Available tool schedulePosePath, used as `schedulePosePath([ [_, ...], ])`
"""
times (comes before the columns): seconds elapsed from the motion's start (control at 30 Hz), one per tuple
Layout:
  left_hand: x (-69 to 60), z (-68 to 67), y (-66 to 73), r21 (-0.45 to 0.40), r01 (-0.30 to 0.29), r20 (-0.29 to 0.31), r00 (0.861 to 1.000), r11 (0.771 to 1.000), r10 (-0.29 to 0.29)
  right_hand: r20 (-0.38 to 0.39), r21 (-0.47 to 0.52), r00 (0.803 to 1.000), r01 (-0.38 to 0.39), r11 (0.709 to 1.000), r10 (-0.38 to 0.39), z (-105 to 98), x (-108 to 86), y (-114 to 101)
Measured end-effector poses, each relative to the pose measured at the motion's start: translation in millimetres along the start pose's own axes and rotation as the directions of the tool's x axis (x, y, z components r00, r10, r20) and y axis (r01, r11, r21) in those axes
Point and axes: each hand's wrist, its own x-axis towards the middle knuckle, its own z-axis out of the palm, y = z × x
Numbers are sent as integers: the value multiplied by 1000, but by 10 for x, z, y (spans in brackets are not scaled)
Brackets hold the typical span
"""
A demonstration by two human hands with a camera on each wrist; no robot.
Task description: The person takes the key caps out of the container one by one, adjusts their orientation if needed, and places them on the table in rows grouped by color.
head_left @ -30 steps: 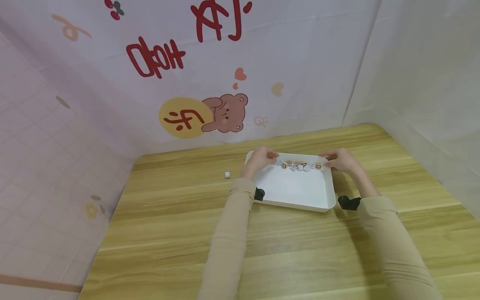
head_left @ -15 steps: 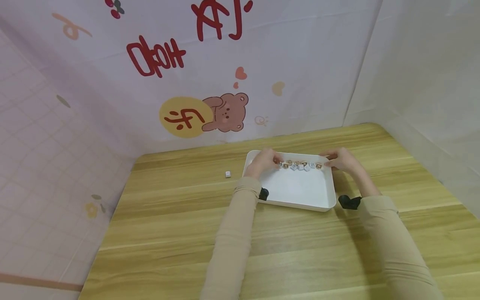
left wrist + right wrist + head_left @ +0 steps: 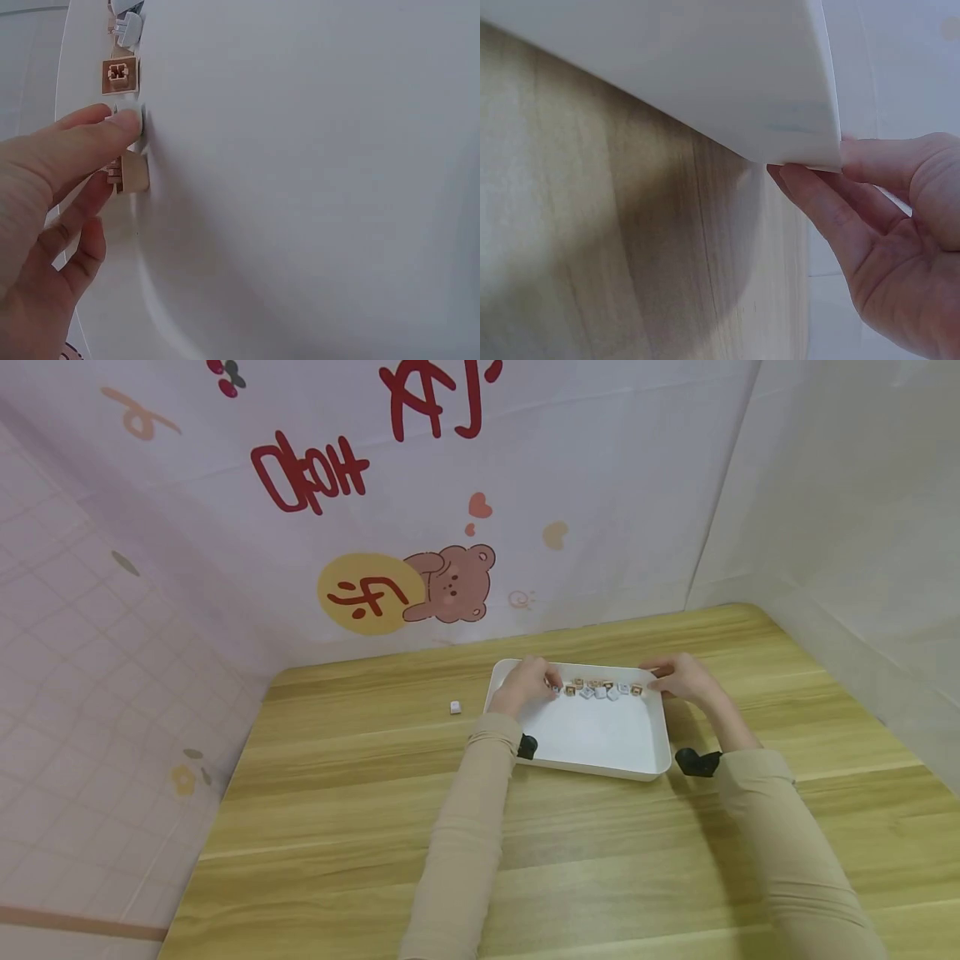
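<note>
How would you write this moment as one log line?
left hand: pinches white key in tray | right hand: grips tray corner | lone key: on table, outside tray

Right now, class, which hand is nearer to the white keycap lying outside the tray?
Left: the left hand is over the tray, to the right of the white keycap; the right hand is farther away, at the tray's far-right corner.

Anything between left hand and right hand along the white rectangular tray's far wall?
Yes, head view: small square white and brown keycaps inside the white rectangular tray, from left hand across to right hand.
</note>
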Motion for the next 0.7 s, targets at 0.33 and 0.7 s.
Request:
schedulePosePath([
  [0.33, -1, -70, 40, -138, -7, -30, 1000, 990, 3, -39, -35, 999, 10, 999, -11, -3, 28, 5],
  [0.7, -101, -186, 15, -316, -39, -47, 999, 948, 25, -88, -79, 995, 30, 996, -37, 22, 61, 16],
])
